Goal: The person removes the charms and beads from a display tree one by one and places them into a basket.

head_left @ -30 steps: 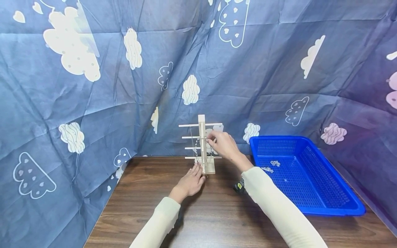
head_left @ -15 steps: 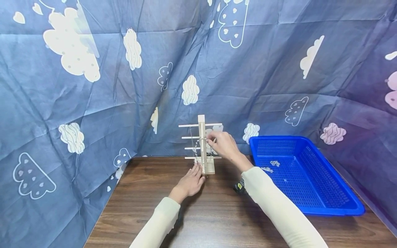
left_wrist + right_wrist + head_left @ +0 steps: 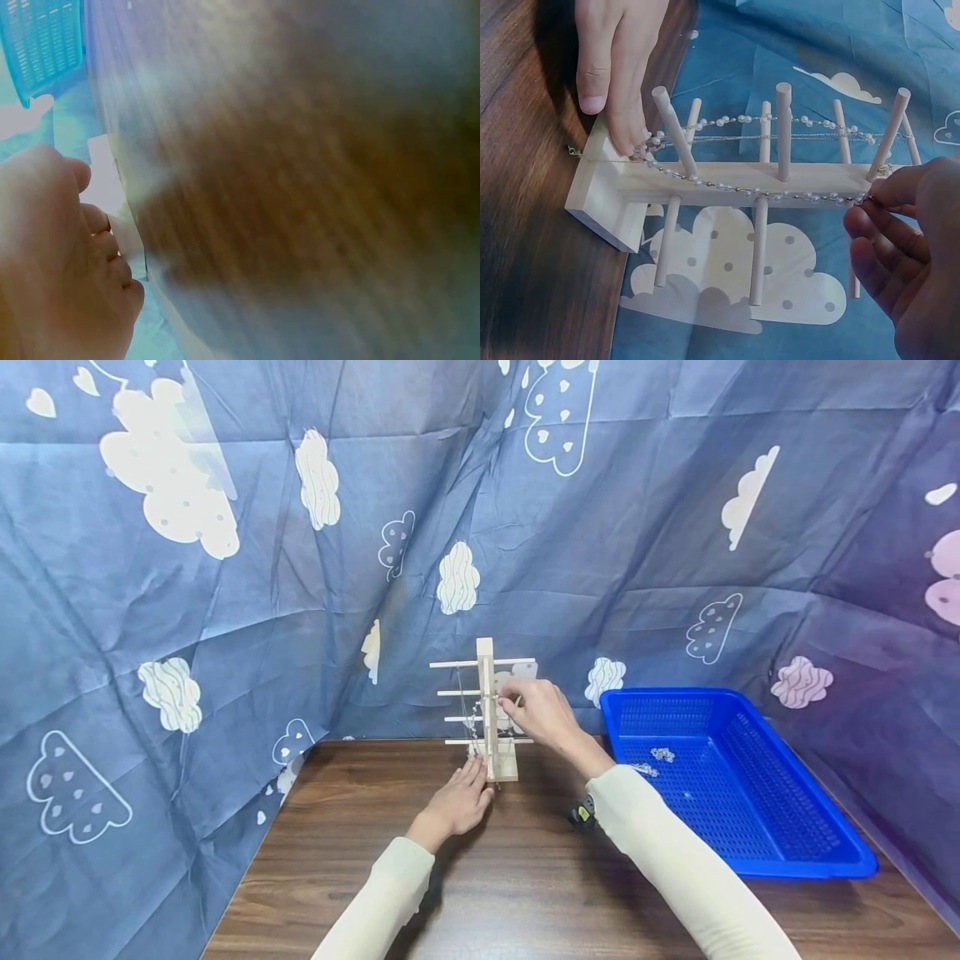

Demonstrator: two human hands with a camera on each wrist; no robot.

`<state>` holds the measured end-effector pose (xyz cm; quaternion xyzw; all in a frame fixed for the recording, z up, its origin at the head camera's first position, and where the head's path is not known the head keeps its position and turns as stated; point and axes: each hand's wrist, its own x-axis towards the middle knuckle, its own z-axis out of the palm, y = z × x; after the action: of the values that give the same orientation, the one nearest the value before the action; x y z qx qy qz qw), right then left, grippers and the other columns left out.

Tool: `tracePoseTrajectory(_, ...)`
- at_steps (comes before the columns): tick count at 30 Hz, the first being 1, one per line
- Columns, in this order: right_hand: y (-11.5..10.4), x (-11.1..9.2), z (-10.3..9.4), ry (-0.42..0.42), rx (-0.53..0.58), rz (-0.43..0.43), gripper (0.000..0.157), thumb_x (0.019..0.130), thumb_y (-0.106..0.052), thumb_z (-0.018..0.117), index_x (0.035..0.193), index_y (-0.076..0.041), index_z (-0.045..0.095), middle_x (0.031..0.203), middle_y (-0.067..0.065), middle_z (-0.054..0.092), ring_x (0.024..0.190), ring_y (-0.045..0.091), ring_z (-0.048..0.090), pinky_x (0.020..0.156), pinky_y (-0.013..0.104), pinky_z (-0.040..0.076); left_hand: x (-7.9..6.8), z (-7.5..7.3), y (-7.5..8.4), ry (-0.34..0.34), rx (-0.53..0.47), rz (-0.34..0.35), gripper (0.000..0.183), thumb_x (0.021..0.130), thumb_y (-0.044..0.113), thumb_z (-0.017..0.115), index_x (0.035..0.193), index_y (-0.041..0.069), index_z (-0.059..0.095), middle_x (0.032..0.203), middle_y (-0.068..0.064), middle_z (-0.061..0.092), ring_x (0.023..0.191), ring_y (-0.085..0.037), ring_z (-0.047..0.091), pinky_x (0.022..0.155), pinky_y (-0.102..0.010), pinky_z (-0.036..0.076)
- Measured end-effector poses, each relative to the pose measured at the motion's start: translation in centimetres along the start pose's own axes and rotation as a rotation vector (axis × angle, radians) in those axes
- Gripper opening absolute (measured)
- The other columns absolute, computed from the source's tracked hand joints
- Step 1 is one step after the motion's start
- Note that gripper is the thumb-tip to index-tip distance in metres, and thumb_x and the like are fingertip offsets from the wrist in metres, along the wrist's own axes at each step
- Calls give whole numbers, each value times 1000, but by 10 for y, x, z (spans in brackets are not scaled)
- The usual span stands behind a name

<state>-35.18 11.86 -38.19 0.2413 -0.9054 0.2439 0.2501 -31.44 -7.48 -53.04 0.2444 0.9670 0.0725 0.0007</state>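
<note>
A pale wooden stand (image 3: pixel 485 650) with several pegs stands upright at the back of the table. In the right wrist view, a pearl-beaded necklace (image 3: pixel 778 196) stretches along the stand's post. My right hand (image 3: pixel 542 708) pinches the necklace's end between thumb and index finger, close to an upper peg. Straight fingers of my left hand (image 3: pixel 457 797) rest on the stand's base (image 3: pixel 600 206), touching the necklace's lower part. Thin silver chains (image 3: pixel 742 137) also run along the pegs. In the left wrist view, my left hand's fingers partly hide the base.
To the right is a blue plastic basket (image 3: pixel 810 870) with small silver jewellery pieces (image 3: pixel 662 754) inside. A dark-blue cloth (image 3: pixel 360 560) with cloud prints hangs behind the brown wooden table (image 3: pixel 510 877). A small dark device (image 3: pixel 582 814) shows beside the right cuff.
</note>
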Motion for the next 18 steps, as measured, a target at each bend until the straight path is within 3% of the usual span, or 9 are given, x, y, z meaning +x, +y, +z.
tracePoseTrajectory(18, -6, -8, -7, 30, 16, -40, 9, 90, -23, 68, 94, -22, 75, 87, -5, 74, 70, 10, 66, 63, 29, 56, 1, 3, 0, -18, 14, -13, 60, 106, 36, 25, 155, 2, 23, 164, -14, 17, 153, -27, 14, 125, -42, 21)
